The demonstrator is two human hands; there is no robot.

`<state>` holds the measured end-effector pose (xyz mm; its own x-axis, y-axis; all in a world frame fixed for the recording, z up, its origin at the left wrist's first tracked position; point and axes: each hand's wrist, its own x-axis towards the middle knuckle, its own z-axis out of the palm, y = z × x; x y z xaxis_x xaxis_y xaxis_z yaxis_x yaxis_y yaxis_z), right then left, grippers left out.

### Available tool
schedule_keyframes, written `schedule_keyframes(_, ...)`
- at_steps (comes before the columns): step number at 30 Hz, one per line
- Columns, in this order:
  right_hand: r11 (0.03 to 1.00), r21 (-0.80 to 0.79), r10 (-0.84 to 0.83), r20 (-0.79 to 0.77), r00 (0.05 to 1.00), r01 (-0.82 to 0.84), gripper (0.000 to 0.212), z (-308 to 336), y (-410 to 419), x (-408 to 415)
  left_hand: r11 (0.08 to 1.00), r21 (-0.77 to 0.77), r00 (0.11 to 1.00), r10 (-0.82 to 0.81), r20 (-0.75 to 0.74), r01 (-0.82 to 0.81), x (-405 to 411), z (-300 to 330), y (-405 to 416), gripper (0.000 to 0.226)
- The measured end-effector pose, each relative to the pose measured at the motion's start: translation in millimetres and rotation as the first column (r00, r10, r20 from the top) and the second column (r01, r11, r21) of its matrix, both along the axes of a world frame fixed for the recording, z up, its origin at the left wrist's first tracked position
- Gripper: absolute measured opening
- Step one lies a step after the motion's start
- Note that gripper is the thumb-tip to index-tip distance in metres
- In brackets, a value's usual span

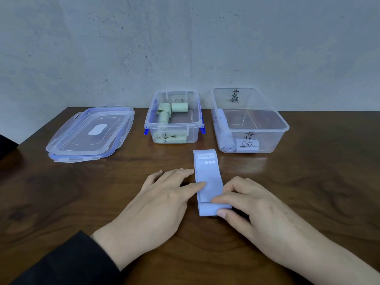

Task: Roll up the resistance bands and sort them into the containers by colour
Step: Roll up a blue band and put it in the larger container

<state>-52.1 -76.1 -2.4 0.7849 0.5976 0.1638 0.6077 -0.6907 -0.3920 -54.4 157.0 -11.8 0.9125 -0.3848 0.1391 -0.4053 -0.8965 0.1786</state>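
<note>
The right hand (254, 204) pinches the folded near end of the flat light-blue resistance band (208, 177), which lies on the dark wooden table (61, 192). The left hand (164, 194) presses it with straight fingers. Behind stand the clear plastic container with green rolls (174, 118) and the clear plastic container with blue rolls (249, 122).

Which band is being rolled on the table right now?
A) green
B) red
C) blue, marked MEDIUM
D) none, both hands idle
C: the blue band lies flat on the table, its near end turned over under the right hand, while the left hand presses its edge.
</note>
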Motion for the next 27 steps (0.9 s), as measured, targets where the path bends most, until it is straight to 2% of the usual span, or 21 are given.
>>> schedule_keyframes(3,1.0,-0.028,-0.011,0.009,1.0,0.012,0.04,-3.4,1.4,1.0,1.0,0.004,1.0,-0.001,-0.011,0.001,0.0,1.4,-2.1,0.056)
schedule_keyframes(10,1.0,0.024,-0.013,0.008,1.0,0.013,0.017,-1.8,6.2,7.0,0.999,-0.028,0.999,0.032,-0.015,-0.033,0.4,0.3,-2.5,0.057)
schedule_keyframes(19,1.0,0.007,-0.031,0.01,0.999,0.031,0.026,-2.0,7.9,6.4,0.999,-0.022,0.999,0.031,-0.026,-0.032,1.8,0.6,-3.6,0.055)
schedule_keyframes(23,0.996,0.055,-0.063,-0.005,0.998,0.064,0.011,-0.3,6.7,6.7,0.999,-0.016,0.999,0.029,-0.023,-0.029,2.3,-0.2,-2.8,0.053)
schedule_keyframes(27,0.997,-0.009,-0.076,-0.021,0.997,0.076,0.039,0.1,5.7,7.9,1.0,-0.019,1.0,0.022,-0.016,-0.022,1.6,-1.1,-2.2,0.056)
